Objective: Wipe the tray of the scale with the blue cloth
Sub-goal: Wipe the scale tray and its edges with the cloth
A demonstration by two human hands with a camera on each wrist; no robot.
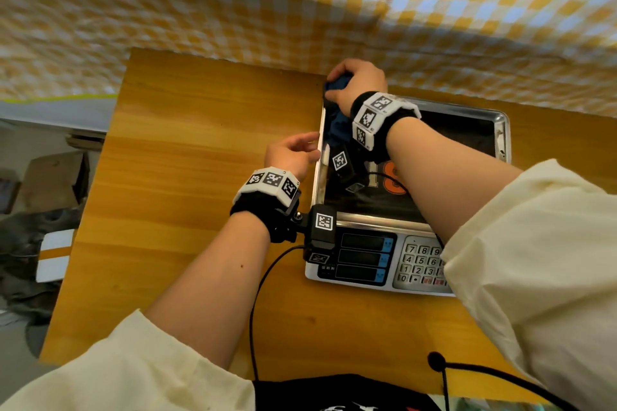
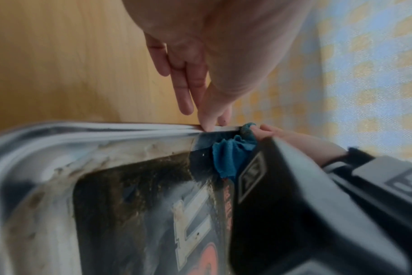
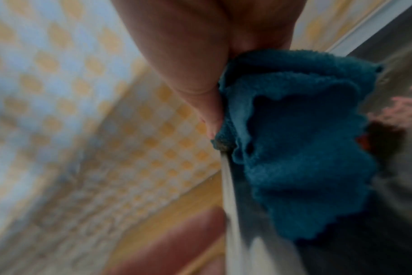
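While the fingers (image 3: 212, 119) of the right hand (image 1: 359, 82) are curled tight round the bunched blue cloth (image 1: 337, 85), the bundle is pressed onto the far left corner of the tray (image 1: 500, 130), with a loose flap of cloth trailing down inside along the left rim. Left hand (image 1: 292, 155): fingers straight and relaxed, tips touching the outer edge of the tray's left rim, grasping nothing. Tray: shallow steel rectangle, long axis running left to right across the person's view, seated on the scale (image 1: 364, 257); its mirrored floor reflects dark clothing, and pale grime lines the inner left wall. Scale: display windows and keypad (image 1: 420, 265) face the person, on the near side below the tray. Bench (image 1: 187, 157): honey-coloured wood grain, carrying the scale toward its right half. Yellow-and-white checked fabric (image 1: 300, 3) lies beyond the bench's far edge. Cream sleeves (image 1: 534, 243), marker-patterned wrist bands and a black cable (image 1: 257, 310) accompany both forearms.
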